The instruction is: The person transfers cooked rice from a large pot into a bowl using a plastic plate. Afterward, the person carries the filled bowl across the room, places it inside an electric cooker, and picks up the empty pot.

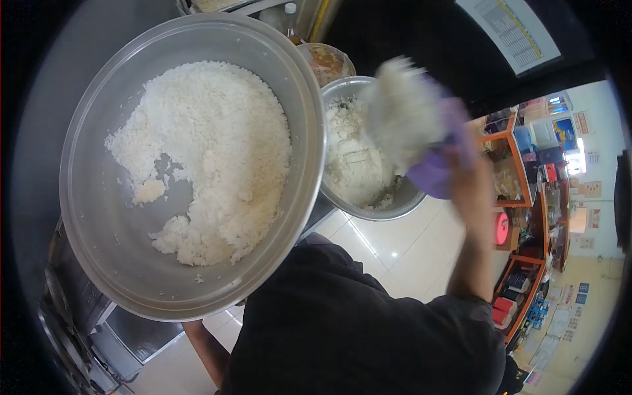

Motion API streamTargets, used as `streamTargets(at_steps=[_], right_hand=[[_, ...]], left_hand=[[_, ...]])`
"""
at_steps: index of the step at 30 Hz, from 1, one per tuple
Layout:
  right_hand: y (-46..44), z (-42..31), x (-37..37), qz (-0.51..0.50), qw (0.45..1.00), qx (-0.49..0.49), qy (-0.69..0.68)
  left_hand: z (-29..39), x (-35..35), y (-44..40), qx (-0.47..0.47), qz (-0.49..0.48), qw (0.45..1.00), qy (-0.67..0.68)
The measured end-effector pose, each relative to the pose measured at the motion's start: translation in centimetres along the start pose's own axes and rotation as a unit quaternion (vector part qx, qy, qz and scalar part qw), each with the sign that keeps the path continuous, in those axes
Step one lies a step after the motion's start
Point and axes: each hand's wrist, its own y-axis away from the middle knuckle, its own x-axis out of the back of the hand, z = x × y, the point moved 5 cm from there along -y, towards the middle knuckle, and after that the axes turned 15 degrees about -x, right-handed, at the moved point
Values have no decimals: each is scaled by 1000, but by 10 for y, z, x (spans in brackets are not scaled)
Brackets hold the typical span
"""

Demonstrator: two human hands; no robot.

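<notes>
My right hand [471, 191] is closed around a purple scoop [431, 174], smeared by motion. On it sits a clump of white rice [405, 115], above the right side of a smaller metal pot [401, 209]. More rice [352, 148] fills much of that pot. To the left, a large round metal pot [85, 217] is tilted so its inside faces me. Cooked rice [230, 138] covers much of its bottom, with a bare patch at the lower left. My left forearm [209, 355] runs up behind the large pot's lower rim, which hides the hand.
Behind the smaller pot stand a clear container of brownish food [329, 62] and a bottle with a white cap [290, 16]. A printed sheet [510, 33] is on a dark surface. Orange-framed shelves [520, 171] with goods line the right side, beyond the tiled floor [401, 257].
</notes>
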Motion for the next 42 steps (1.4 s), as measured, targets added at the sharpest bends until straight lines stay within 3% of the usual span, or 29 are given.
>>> streamTargets(at_steps=[2,3,6,8,10,12,13,15,16,19,20,22,25,28,32,35,38,40,42], right_hand=[[4,5,-78,-38,971,94,216],[3,11,-103,-83,960,48,262],[-19,17,-91,-62,957,55,276],[-27,-2,-28,-98,921,-118,358],[-31,-13,41,84,976,2,201],[-50,-50,84,186,971,-77,129],[-70,-66,91,112,993,6,35],[-44,-180,38,-52,976,132,-164],[-60,-194,13,-116,970,61,-202],[-69,-228,-106,-302,950,67,-39],[-49,-239,-143,-298,954,21,36],[-47,-234,-208,-424,900,5,101],[-24,-240,-242,-486,865,1,124],[-17,-231,-250,-521,843,-105,80],[-23,-198,-269,-538,834,-94,83],[-2,-211,-286,-556,820,-122,62],[-2,-212,-313,-581,802,-129,55],[-2,-213,-331,-584,799,-125,66],[3,-216,-348,-633,758,-143,63]], left_hand=[[3,-1,-1,-1,-6,1000,1],[3,-1,-2,-2,-8,1000,0],[6,3,-1,-5,-10,1000,10],[11,1,-3,-8,-26,999,23],[20,-4,-4,-16,-39,998,43],[33,-9,-3,-35,-52,995,71],[37,-11,-4,-43,-58,994,87],[45,-14,-8,-60,-68,989,115],[45,-16,-9,-63,-75,987,130],[46,-15,-14,-105,-72,982,138],[52,-12,-14,-116,-90,982,120],[50,-13,-11,-136,-97,980,105],[50,-13,-15,-118,-107,981,113],[38,-15,-7,-98,-149,978,108],[39,-17,-10,-118,-116,977,133],[42,-20,-15,-100,-178,962,180],[49,-16,-17,-171,-170,966,97],[47,-14,-16,-178,-161,968,71],[43,-15,-13,-173,-158,969,72]])
